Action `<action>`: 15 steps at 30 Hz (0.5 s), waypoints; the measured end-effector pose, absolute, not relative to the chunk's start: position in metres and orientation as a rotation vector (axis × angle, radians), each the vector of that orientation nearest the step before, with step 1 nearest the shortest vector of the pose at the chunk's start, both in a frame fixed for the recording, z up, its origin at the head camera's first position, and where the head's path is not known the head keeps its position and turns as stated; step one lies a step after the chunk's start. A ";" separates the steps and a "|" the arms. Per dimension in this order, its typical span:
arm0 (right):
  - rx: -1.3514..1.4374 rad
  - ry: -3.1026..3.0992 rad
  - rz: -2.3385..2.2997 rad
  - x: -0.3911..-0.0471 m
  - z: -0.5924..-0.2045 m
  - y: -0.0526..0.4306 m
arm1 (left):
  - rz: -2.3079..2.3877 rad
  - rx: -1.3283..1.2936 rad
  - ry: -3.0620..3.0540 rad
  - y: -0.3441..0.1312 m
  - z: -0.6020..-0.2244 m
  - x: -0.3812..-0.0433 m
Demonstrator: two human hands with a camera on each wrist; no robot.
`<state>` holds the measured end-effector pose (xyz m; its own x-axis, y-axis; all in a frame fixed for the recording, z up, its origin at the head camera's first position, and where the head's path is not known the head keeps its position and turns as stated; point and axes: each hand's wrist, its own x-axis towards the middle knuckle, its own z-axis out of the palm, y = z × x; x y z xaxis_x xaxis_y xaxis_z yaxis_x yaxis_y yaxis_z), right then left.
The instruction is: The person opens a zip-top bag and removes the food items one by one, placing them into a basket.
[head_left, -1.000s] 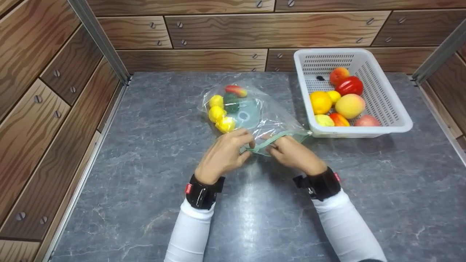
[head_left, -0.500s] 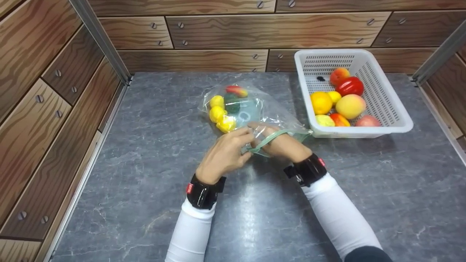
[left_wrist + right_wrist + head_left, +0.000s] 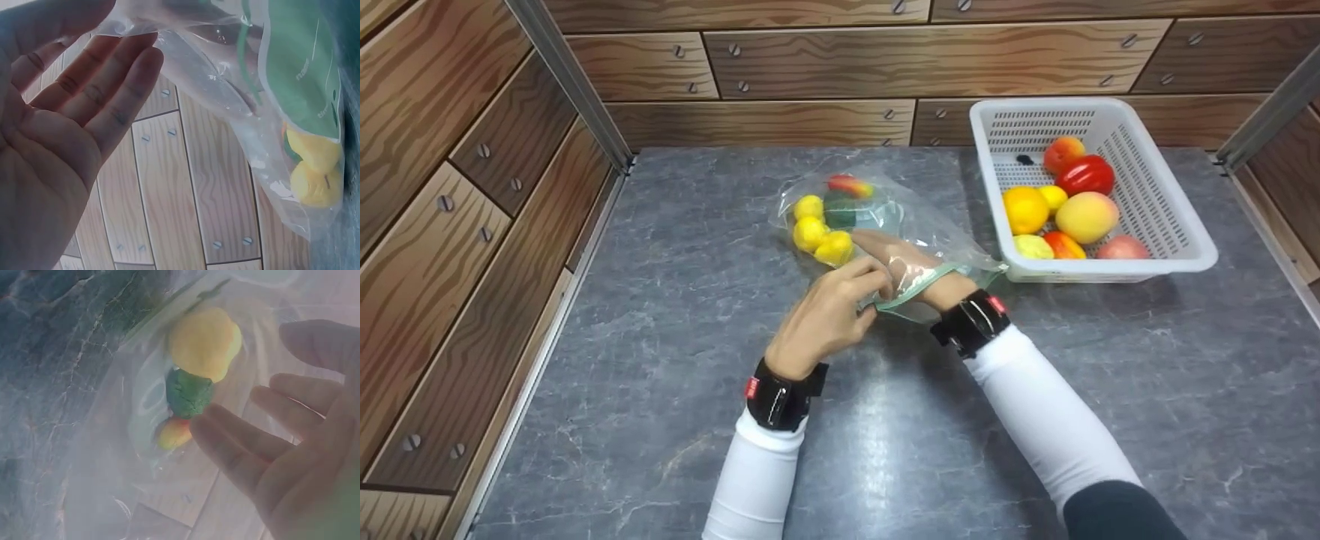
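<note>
A clear zip bag (image 3: pixel 949 234) with a green seal strip lies on the grey table. Inside it sit several yellow fruits (image 3: pixel 809 233), a dark green rough item (image 3: pixel 190 392) and a red-and-yellow fruit (image 3: pixel 849 185). My left hand (image 3: pixel 832 311) pinches the bag's mouth between thumb and fingers, holding the near edge up. Through that mouth reaches my right hand (image 3: pixel 901 261), in the bag past the wrist's front, fingertips by the nearest yellow fruit. In the right wrist view its fingers (image 3: pixel 247 444) are spread loosely, with nothing between them and the thumb.
A white perforated basket (image 3: pixel 1174 217) stands at the back right, beside the bag's mouth corner. It holds several fruits, among them an orange (image 3: pixel 1025 211), a peach (image 3: pixel 1087 217) and a glossy red one (image 3: pixel 1086 175). Wood-patterned walls (image 3: pixel 810 64) bound the table.
My right hand has slid from the bag's mouth deeper inside, forward and left, to the yellow fruits. The nearest yellow fruit has shifted slightly. My left hand has stayed at the bag's edge.
</note>
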<state>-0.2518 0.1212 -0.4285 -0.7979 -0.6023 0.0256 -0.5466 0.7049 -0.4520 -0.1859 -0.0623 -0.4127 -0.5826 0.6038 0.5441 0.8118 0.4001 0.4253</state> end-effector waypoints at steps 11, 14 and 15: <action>-1.327 2.713 -0.823 -0.262 -0.448 0.107 | -1.021 -1.291 -2.358 -0.061 -0.411 -0.184; -1.458 2.657 -0.973 -0.263 -0.457 0.103 | -1.027 -1.292 -2.388 -0.061 -0.411 -0.184; -1.478 2.647 -1.026 -0.264 -0.462 0.102 | -1.030 -1.289 -2.401 -0.062 -0.411 -0.184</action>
<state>-0.2644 0.1021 -0.4617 -0.5723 -0.7439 0.3450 -0.7821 0.3686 -0.5025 -0.1836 -0.0615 -0.4106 -0.5876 0.6399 0.4952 0.7998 0.3669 0.4750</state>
